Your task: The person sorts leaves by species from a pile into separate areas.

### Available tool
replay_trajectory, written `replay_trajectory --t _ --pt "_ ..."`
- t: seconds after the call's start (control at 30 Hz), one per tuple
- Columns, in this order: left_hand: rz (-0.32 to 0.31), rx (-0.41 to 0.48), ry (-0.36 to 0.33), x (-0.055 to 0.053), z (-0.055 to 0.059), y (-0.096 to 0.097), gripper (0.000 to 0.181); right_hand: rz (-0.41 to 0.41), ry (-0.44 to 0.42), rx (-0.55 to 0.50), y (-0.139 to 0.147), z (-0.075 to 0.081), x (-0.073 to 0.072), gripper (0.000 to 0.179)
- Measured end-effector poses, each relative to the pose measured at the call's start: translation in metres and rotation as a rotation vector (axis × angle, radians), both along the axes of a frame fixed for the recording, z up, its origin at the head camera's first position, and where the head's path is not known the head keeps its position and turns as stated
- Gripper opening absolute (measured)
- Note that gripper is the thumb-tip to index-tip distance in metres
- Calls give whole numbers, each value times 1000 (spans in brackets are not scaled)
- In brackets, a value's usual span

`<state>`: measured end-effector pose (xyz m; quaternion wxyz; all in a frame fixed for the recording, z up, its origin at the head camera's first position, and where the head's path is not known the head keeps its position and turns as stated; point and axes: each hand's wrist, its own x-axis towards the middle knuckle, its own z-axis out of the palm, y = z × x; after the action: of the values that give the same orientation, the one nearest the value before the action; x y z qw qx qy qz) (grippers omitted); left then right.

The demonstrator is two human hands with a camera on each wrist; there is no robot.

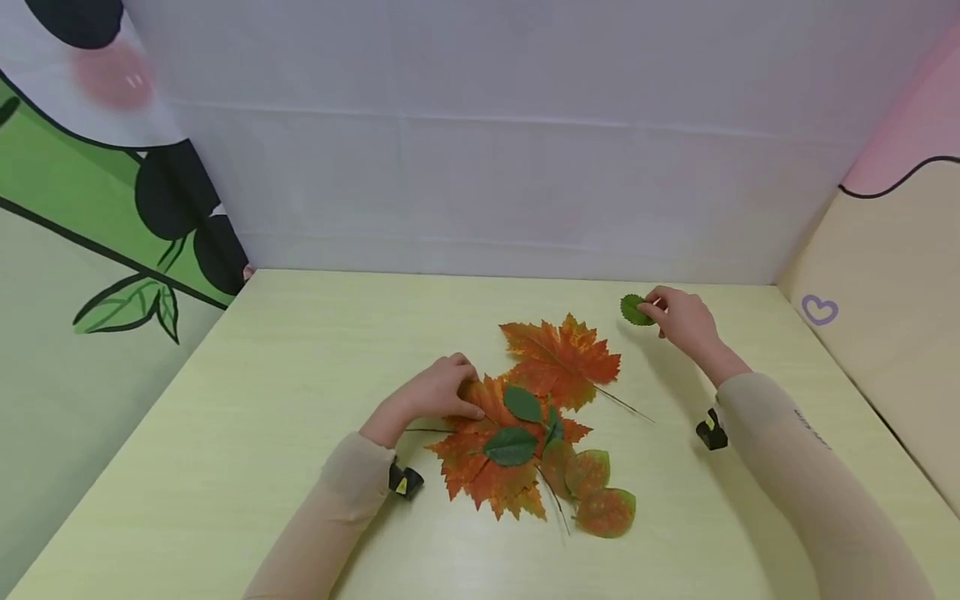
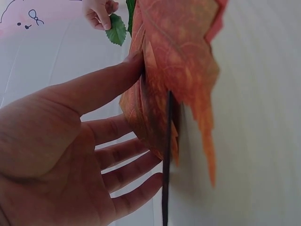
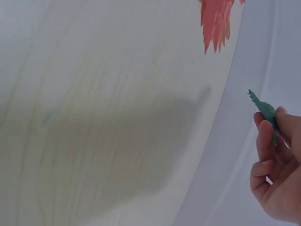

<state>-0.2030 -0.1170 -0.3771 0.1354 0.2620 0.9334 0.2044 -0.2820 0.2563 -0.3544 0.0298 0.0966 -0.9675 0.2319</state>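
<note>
My left hand (image 1: 438,390) is at the left side of a cluster of orange maple leaves (image 1: 480,467), holding a leaf edge between thumb and fingers. In the left wrist view, the thumb lies against the orange leaf (image 2: 174,52) and the fingertips pass behind it. A dark stem (image 2: 166,160) runs down beside them. My right hand (image 1: 684,317), raised at the back right, pinches a small serrated green leaf (image 1: 635,309) by its edge. Two dark green leaves (image 1: 512,447) lie on the orange cluster. Another orange maple leaf (image 1: 566,358) lies just behind it.
Several rounded green-and-orange leaves (image 1: 606,512) lie at the cluster's near right. The pale wooden table (image 1: 225,467) ends at a grey-white cloth backdrop (image 1: 480,192). Printed panels stand left and right, the right one bearing a purple heart (image 1: 819,310).
</note>
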Motion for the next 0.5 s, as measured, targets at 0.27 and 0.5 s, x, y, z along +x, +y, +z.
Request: replay_trajectory --t 0.27,0.5 --pt "15 -8 -8 1 2 1 44 -120 -33 -63 35 -7 -9 36" --pt "20 -9 -11 2 2 2 44 -217 -55 -89 63 -13 -8 37"
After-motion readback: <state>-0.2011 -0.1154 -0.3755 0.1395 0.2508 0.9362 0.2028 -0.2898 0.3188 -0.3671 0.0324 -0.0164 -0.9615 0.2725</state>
